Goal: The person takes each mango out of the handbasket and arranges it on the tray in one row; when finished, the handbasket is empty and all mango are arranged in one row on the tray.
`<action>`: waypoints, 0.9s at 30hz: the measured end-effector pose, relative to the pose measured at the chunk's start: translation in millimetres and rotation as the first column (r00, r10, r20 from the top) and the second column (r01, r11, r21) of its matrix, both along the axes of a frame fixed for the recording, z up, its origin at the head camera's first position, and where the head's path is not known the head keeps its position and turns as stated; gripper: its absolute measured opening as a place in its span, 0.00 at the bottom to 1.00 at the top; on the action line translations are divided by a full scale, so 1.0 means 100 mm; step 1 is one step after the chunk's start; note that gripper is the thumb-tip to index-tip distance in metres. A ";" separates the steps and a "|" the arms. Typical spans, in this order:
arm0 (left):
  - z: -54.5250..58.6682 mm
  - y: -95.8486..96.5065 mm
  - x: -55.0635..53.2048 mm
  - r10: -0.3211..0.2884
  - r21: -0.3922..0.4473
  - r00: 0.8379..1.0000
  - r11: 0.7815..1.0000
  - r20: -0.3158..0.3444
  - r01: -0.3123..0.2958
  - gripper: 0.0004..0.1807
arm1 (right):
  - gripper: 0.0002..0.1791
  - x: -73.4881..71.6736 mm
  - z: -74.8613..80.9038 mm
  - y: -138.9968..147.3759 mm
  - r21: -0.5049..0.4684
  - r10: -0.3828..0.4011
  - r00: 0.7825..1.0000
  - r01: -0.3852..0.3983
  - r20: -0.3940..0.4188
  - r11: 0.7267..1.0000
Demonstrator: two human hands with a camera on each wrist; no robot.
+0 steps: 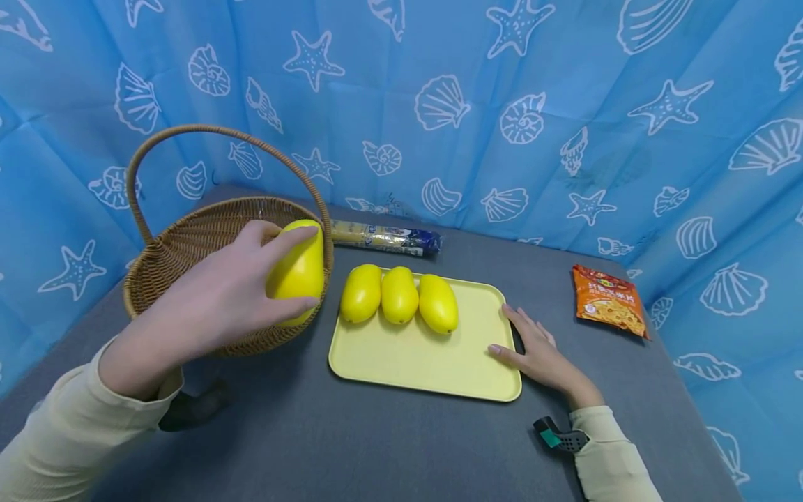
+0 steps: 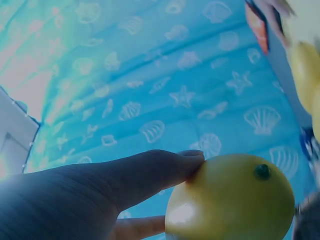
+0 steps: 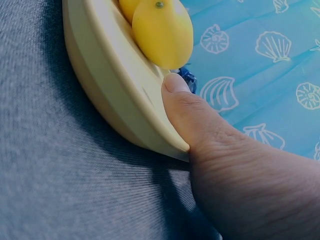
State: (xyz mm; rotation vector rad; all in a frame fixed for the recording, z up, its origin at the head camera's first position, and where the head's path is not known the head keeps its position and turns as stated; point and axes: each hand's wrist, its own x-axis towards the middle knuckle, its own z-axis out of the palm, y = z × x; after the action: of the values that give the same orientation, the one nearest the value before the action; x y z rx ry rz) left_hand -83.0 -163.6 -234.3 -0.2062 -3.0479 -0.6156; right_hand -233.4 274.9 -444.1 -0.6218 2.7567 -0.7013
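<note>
My left hand [image 1: 235, 286] grips a yellow mango [image 1: 301, 268] between thumb and fingers, over the right rim of a wicker basket [image 1: 182, 244]. In the left wrist view, that mango's [image 2: 235, 197] green stem spot faces the camera. Three more mangoes [image 1: 399, 295] lie side by side at the back left of a pale yellow tray [image 1: 414, 355]. At the tray's right edge, my right hand [image 1: 542, 352] holds the rim, its thumb lying over the inner side. The right wrist view shows this thumb [image 3: 192, 107] across the tray rim.
Behind the tray lies a long packet [image 1: 383, 238] with a dark blue end. An orange snack bag [image 1: 608, 301] rests on the grey table to the right. The basket's tall handle [image 1: 232, 131] arches up at the left. A blue seashell-patterned curtain [image 1: 464, 153] hangs behind.
</note>
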 end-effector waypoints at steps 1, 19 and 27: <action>-0.01 0.04 0.00 -0.004 0.009 1.000 1.000 -0.002 0.004 0.43 | 0.51 0.00 0.00 0.00 0.002 0.000 1.000 0.000 -0.001 1.000; -0.24 0.77 -0.24 -0.124 0.119 0.992 0.986 0.023 0.120 0.43 | 0.50 0.05 0.03 0.03 -0.003 -0.011 1.000 0.011 -0.005 1.000; -0.45 1.10 -0.54 -0.183 0.134 0.982 0.975 0.040 0.176 0.40 | 0.50 0.02 0.02 0.03 -0.007 0.020 0.999 -0.021 -0.025 1.000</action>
State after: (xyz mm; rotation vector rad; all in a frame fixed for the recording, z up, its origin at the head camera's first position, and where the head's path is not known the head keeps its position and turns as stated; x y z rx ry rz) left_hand -137.3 -53.6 -279.8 -0.4730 -3.0458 -0.8391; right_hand -231.0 277.6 -442.4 -0.6641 2.7678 -0.7044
